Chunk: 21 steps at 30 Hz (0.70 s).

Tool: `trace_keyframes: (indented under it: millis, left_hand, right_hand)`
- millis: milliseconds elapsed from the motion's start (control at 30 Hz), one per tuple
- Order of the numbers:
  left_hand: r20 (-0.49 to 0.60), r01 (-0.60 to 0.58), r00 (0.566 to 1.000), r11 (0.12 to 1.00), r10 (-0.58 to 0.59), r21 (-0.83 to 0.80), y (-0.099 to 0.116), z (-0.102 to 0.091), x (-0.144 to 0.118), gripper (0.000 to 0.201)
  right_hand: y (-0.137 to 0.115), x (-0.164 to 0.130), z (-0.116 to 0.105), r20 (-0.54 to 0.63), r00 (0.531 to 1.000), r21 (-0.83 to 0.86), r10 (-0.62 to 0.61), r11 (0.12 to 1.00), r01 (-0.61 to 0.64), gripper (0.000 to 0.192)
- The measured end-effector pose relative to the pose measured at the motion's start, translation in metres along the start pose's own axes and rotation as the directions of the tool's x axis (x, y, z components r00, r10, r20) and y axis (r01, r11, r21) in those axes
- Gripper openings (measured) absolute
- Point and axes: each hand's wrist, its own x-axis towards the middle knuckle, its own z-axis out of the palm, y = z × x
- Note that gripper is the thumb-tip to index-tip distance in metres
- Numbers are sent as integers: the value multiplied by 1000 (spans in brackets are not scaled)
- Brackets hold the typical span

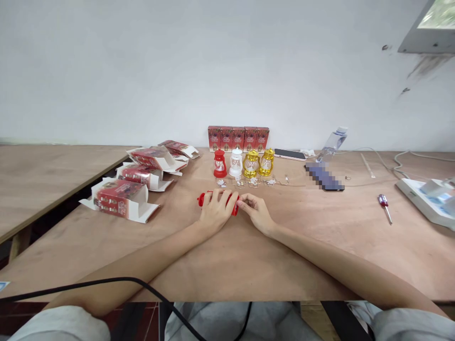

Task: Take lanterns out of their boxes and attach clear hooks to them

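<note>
The left hand (215,210) is covering most of a red lantern (201,199) lying on the bench (227,255), fingers curled around it. The right hand (256,211) is pinching its hidden end. Beyond the fingers, four lanterns (243,163) and five boxes (238,138) are standing.

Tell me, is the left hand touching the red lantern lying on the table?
Touching: the head view shows the left hand lying over the red lantern, fingers wrapped on it.
</note>
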Motion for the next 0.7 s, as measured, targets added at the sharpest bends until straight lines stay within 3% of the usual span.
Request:
trace_keyframes:
  millis: [300,533,700]
  left_hand:
    - [66,34,997,999,-35,19,2,-2,1,16]
    - [106,37,994,999,-39,21,0,-2,0,19]
    - [155,59,986,998,-60,14,-1,2,0,20]
  right_hand:
    - [6,1,5,-53,998,-82,-38,996,34,33]
    - [7,1,4,30,997,-83,-64,994,67,29]
    - [12,2,3,-32,999,-180,-35,983,28,28]
